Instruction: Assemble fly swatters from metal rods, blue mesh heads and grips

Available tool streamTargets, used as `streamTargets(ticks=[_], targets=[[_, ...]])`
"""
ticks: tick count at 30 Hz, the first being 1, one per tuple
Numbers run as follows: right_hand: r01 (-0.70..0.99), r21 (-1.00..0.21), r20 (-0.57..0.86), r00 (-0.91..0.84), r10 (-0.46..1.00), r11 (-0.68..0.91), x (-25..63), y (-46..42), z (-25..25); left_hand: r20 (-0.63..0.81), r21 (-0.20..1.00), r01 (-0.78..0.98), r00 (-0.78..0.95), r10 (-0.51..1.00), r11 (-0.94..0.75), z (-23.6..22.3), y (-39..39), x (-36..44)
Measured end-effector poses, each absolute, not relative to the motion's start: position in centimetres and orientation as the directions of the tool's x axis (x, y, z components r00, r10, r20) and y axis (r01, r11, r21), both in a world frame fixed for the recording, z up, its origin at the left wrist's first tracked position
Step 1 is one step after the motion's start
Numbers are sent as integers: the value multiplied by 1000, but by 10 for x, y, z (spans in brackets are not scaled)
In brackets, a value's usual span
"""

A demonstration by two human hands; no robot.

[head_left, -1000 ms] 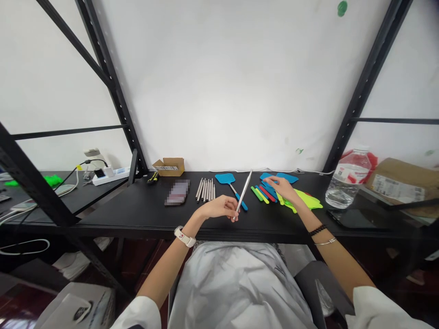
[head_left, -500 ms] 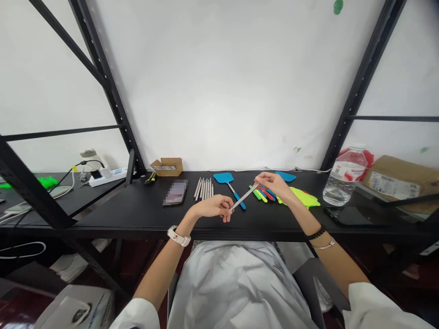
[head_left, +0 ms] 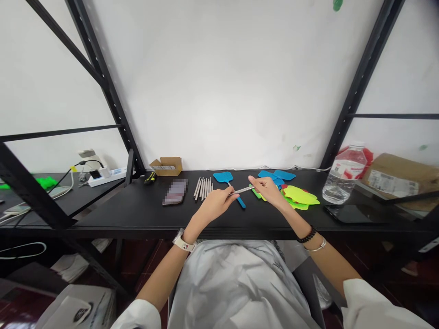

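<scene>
Both hands hold one thin silver metal rod [head_left: 243,190] level above the black shelf [head_left: 144,214]. My left hand [head_left: 216,204] pinches its left end, and my right hand [head_left: 265,188] grips its right end. Just behind the rod lies a blue fly swatter [head_left: 224,178] with a blue handle. A row of several more silver rods [head_left: 203,188] lies to the left of it. Under and right of my right hand is a heap of blue and yellow-green swatter heads [head_left: 299,195] with coloured handles.
A phone [head_left: 175,192] lies left of the rods, with a small cardboard box [head_left: 168,165] behind it. A water bottle [head_left: 342,175] and a dark tablet [head_left: 351,212] are at the right. Black rack posts [head_left: 113,103] rise on both sides. A power strip [head_left: 103,176] sits far left.
My right hand left the pile of swatter parts and took the free end of the rod. The rod swung from pointing away to lying level between both hands, raised slightly.
</scene>
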State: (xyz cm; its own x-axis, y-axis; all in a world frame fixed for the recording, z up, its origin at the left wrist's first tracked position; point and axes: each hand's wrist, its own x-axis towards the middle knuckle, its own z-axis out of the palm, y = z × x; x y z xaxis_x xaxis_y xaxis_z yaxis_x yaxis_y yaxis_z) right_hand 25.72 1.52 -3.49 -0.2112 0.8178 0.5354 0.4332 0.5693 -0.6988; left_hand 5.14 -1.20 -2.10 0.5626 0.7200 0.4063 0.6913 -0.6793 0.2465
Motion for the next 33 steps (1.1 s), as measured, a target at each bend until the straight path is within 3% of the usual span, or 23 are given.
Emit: streamTargets(ticks=[6, 14, 19, 22, 27, 33], targets=[[527, -548, 552, -356, 754, 650, 267, 5, -22, 423, 183, 707, 571, 704, -683, -17, -6, 40], [661, -134, 583, -550, 598, 739, 269, -3, -14, 411, 138, 747, 555, 724, -651, -11, -7, 31], [716, 58, 599, -582, 550, 695, 269, -2, -14, 376, 135, 724, 594, 711, -676, -5, -4, 20], [746, 69, 631, -547, 550, 662, 286, 1, -8, 397, 152, 725, 578, 713, -672, 1, 1, 3], [743, -96, 625, -474, 621, 663, 310, 9, -3, 388, 228, 738, 529, 755, -635, 7, 7, -22], [738, -143, 613, -456, 644, 659, 304, 12, -7, 380, 181, 794, 487, 786, -580, 6, 7, -20]])
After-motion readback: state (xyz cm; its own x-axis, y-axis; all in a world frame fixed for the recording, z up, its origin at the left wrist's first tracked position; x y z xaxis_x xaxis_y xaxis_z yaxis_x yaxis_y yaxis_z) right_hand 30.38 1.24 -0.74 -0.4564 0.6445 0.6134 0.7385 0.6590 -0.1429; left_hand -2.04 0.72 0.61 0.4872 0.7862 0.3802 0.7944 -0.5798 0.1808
